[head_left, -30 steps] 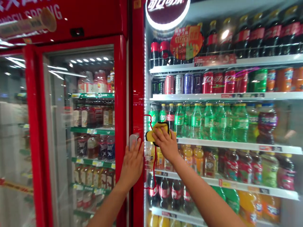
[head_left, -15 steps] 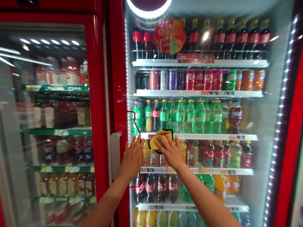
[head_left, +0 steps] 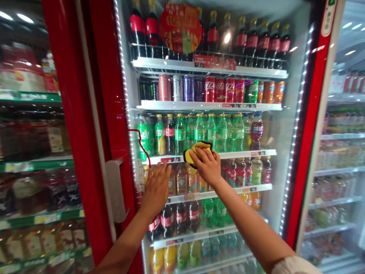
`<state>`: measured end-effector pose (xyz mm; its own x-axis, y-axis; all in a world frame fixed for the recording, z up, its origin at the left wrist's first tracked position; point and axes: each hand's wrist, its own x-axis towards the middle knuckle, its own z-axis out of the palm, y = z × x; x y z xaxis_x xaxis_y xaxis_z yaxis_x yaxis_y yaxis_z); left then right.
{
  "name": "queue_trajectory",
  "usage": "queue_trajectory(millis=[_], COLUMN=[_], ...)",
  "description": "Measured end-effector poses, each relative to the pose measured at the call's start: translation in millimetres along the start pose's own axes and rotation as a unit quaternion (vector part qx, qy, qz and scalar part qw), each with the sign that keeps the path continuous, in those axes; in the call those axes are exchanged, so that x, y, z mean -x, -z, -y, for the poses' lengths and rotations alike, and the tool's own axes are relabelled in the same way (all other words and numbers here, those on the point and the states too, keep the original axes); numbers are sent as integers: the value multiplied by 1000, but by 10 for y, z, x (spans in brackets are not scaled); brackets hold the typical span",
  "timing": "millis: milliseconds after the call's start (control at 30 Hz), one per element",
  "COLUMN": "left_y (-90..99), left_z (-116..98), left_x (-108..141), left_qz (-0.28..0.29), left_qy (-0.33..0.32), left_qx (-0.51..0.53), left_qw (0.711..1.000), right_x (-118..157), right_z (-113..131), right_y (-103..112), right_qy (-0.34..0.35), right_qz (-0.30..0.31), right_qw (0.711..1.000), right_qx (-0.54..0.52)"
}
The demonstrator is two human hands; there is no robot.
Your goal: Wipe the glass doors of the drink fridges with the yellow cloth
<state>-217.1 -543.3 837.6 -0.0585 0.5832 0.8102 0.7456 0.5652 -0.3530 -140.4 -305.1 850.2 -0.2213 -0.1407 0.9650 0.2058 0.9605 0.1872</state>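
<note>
A tall drinks fridge with a glass door (head_left: 273, 129) in a red frame stands before me. My right hand (head_left: 207, 165) presses a yellow cleaning cloth (head_left: 191, 156) with black edging against the glass, its fingers over the folded cloth. To its left, my left hand (head_left: 157, 186) lies flat against the same pane with fingers stretched out and nothing in it. A grey door handle (head_left: 115, 190) is just left of that hand. Part of a red outline printed on the glass shows above the left fingers.
Behind the glass, shelves (head_left: 211, 106) hold rows of cans and bottles. A round red sticker (head_left: 180, 28) is high on the door. Another red-framed fridge (head_left: 71, 125) adjoins at left, and open-looking lit shelves (head_left: 339, 171) stand at right.
My view has swung to the right, bringing the right-hand shelves into sight. My right hand with the cloth has moved up and right across the glass; the left hand still rests on the pane.
</note>
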Motion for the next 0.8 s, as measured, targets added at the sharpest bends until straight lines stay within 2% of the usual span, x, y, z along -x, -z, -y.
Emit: queue_trajectory(millis=[67, 133, 233, 300, 367, 433, 500, 567, 633, 700, 800], left_y=[-65, -121, -185, -216, -244, -276, -320, -380, -451, -524, -613], left_z=[-106, -198, -262, -259, -256, -296, -399, -547, -699, -816, -905], left_x=[-63, -72, -20, 12, 7, -45, -130, -215, -270, -286, -276], left_qz=[2, 5, 6, 1, -7, -15, -19, -24, -25, -19, -9], left_qy=[2, -1, -22, -35, -38, -36, -36, -38, -39, -44, -62], left_qx=[18, 30, 35, 32, 27, 26, 31, 40, 49, 57, 66], left_qw=[1000, 1000, 999, 999, 999, 999, 999, 998, 998, 997, 996], right_x=[96, 438, 1102, 1372, 1372, 1148, 873, 749, 873, 1180, 1566], right_z=[41, 148, 127, -96, -402, -636, -692, -581, -409, -301, -401], right_y=[13, 34, 118, 197, 259, 280, 252, 192, 144, 145, 243], right_qy=[-33, -27, 83, 109, 55, -26, -86, -119, -107, -34, 86], right_qz=[1, 11, 62, 75, 51, 13, -19, -30, -14, 21, 78], right_qw=[999, 1000, 994, 991, 997, 999, 996, 992, 994, 999, 993], right_qx=[4, -1, -19, -14, 8, 24, 22, 14, 6, -5, -10])
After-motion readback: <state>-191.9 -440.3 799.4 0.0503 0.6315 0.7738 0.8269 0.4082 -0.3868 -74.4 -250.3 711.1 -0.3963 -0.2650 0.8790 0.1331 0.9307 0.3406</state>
